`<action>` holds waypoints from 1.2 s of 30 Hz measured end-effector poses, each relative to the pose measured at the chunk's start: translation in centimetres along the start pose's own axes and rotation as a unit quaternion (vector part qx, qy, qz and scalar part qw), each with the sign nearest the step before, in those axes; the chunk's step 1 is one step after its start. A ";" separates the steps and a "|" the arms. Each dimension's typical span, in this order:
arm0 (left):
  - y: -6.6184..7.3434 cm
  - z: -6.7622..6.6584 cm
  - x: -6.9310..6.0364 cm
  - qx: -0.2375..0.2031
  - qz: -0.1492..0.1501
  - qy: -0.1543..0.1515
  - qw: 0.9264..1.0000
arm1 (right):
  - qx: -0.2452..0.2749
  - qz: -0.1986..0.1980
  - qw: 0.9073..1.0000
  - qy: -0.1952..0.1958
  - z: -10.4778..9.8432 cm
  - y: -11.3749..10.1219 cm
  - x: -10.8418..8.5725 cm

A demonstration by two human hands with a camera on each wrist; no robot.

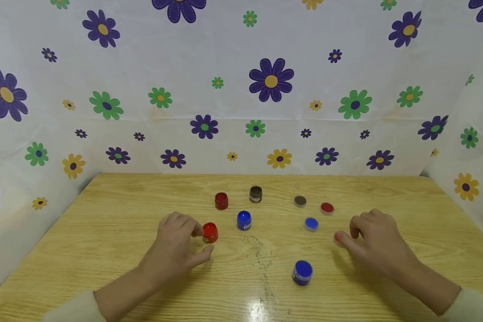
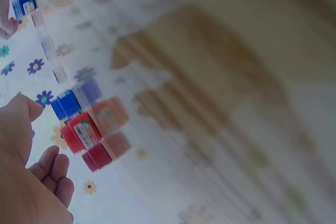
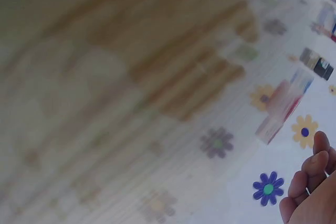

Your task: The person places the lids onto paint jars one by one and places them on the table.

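Your left hand [image 1: 173, 246] has thumb and fingers parted, the bright red jar [image 1: 211, 233] just beside its fingertips. Your right hand [image 1: 380, 243] is parted too, the bright red lid [image 1: 337, 240] at its thumb tip, contact unclear.

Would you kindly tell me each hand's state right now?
Left hand: open beside the bright red jar, holding nothing.
Right hand: open, thumb at the bright red lid, contact unclear.

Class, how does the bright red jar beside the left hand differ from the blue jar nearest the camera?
The red jar stands open, while the blue jar looks lidded. The red jar is bright red; the blue jar, deep blue. Both are upright on the table.
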State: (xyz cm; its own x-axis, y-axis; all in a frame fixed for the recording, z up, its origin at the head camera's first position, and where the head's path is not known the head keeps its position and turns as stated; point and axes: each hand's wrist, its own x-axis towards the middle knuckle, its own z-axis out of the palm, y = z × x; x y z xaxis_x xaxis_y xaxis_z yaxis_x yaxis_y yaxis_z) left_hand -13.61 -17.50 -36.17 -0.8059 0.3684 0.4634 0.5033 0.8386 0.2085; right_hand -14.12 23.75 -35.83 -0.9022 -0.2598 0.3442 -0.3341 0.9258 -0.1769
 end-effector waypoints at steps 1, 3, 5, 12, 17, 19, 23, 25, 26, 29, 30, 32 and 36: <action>-0.2 -0.1 0.0 0.002 -0.005 0.000 1.000 | -0.005 0.006 1.000 -0.006 0.0 0.2 0.1; -0.5 -0.2 0.1 0.009 -0.017 -0.002 1.000 | -0.012 0.015 1.000 -0.019 0.0 0.7 0.2; -0.8 -0.3 0.1 0.019 -0.032 -0.008 0.999 | -0.017 0.025 0.999 -0.033 0.0 1.0 0.4; -1.8 0.1 0.9 0.035 -0.095 -0.058 0.993 | -0.022 0.051 0.995 -0.078 0.3 1.6 0.6; -2.4 1.0 1.6 0.023 -0.103 -0.088 0.991 | -0.028 0.057 0.992 -0.107 0.7 1.6 0.7; -2.5 1.2 1.7 0.018 -0.101 -0.095 0.990 | -0.032 0.059 0.991 -0.117 0.8 1.4 0.8; -2.4 1.4 2.1 0.007 -0.095 -0.105 0.990 | -0.037 0.057 0.990 -0.122 1.1 1.2 0.8; -2.2 1.4 2.2 0.000 -0.092 -0.110 0.990 | -0.037 0.054 0.991 -0.119 1.2 1.2 0.8; -2.2 1.5 2.3 -0.004 -0.091 -0.114 0.989 | -0.038 0.052 0.991 -0.118 1.2 1.2 0.8; -2.1 1.7 2.4 -0.010 -0.084 -0.121 0.989 | -0.038 0.046 0.991 -0.116 1.3 1.3 0.7; -2.0 1.7 2.5 -0.011 -0.082 -0.123 0.989 | -0.038 0.043 0.992 -0.115 1.3 1.3 0.7; -1.9 1.8 2.6 -0.007 -0.079 -0.128 0.989 | -0.037 0.036 0.992 -0.114 1.4 1.3 0.8; -1.8 1.9 2.7 0.003 -0.072 -0.136 0.988 | -0.032 0.029 0.993 -0.113 1.5 1.3 0.9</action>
State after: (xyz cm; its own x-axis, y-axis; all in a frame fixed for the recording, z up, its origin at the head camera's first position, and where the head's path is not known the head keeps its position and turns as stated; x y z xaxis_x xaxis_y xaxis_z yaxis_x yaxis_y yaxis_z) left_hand -17.29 -17.24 -36.96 -0.9232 0.3395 0.1800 0.3767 0.8921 0.2494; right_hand -15.73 24.33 -37.11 -0.9600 -0.2539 0.1177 -0.2683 0.9546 -0.1294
